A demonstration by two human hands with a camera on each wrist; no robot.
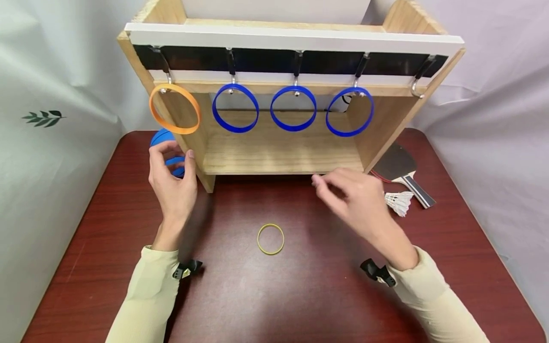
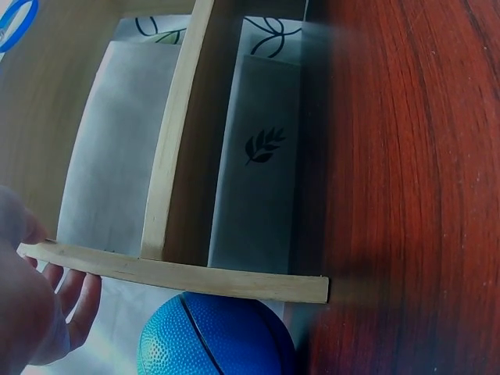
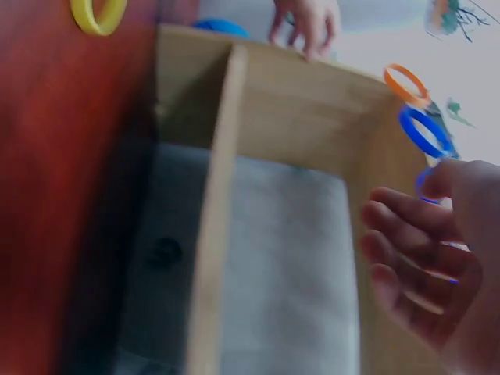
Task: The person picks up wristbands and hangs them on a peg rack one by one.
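Note:
My left hand [image 1: 173, 183] is at the left side panel [image 1: 207, 183] of a wooden stand, its thumb at the front edge. The left wrist view shows the thumb and fingers on either side of that panel, gripping it. Loosely bent and holding nothing, my right hand [image 1: 356, 200] hovers by the right end of the lower shelf [image 1: 283, 152]. A yellow ring [image 1: 270, 254] lies on the table between the hands. An orange ring [image 1: 175, 129] hangs from the leftmost hook, and three blue rings [image 1: 293, 127] hang from the middle hooks. The rightmost hook [image 1: 417, 90] carries no ring.
Beside the stand's left panel sits a blue ball [image 2: 215, 336], partly behind my left hand. At the right lie a table tennis paddle [image 1: 396, 162] and a shuttlecock [image 1: 400, 202] on the dark red table [image 1: 274, 295]. White cloth [image 1: 493, 95] hangs around the table.

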